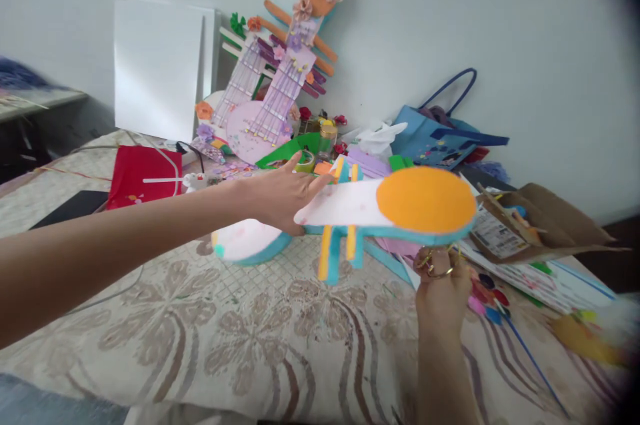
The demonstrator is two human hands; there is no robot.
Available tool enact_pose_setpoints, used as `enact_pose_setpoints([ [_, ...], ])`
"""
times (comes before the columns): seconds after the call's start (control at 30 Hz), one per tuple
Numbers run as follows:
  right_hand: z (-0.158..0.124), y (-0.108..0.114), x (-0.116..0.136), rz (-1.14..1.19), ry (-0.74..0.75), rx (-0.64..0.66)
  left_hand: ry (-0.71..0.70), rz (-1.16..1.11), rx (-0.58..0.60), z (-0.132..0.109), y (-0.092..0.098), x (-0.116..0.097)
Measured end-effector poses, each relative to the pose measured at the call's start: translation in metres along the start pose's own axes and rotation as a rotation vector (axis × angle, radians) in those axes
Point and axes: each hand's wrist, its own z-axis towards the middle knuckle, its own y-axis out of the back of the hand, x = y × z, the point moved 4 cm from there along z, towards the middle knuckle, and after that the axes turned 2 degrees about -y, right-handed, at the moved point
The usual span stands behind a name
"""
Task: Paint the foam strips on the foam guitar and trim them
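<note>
A foam craft model shaped like a lute (350,197), white on top with blue edges, hangs level above the table. Its far right end carries an orange oval, and short orange-and-blue pegs stick out from both sides. My left hand (285,195) reaches across from the left and grips the model at the middle; some of its fingers are hidden beneath. Under the orange end, my right hand (445,285) is closed around gold-handled scissors (440,270). Their blades are hidden behind the model.
Two decorated string-instrument models (280,92) lean on the wall beside white boards (157,68). A blue bag (435,135), an open cardboard box (530,222), a jar (327,140) and a red packet (143,175) stand around the patterned tablecloth (250,345). Colourful scraps lie at right.
</note>
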Motion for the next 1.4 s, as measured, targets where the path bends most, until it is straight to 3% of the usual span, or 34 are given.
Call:
enact_pose_setpoints([
  [0.1, 0.007, 0.007, -0.002, 0.103, 0.005, -0.089, 0.206, -0.034, 0.097, 0.001, 0.013, -0.014],
  [0.2, 0.007, 0.008, -0.005, 0.109, 0.008, -0.09, 0.402, -0.116, 0.261, -0.007, 0.007, -0.025],
  [0.4, -0.004, -0.004, -0.004, 0.072, 0.014, -0.012, 0.614, -0.115, 0.352, -0.042, -0.039, -0.026],
  [0.57, -0.022, -0.024, -0.007, -0.008, 0.012, 0.192, 0.744, -0.094, 0.389, -0.071, -0.077, -0.022],
  [0.73, -0.046, -0.044, -0.014, -0.172, -0.045, 0.445, 0.753, -0.112, 0.336, -0.083, -0.098, -0.025],
  [0.97, -0.058, -0.058, -0.026, -0.303, -0.124, 0.711, 0.782, -0.073, 0.333, -0.088, -0.103, -0.028],
  [1.23, -0.056, -0.056, -0.033, -0.645, 0.035, 0.943, 0.768, -0.192, 0.281, -0.11, -0.089, -0.017],
  [1.4, -0.059, -0.062, -0.025, -0.872, 0.207, 1.04, 0.88, -0.35, 0.129, -0.138, -0.084, 0.012],
])
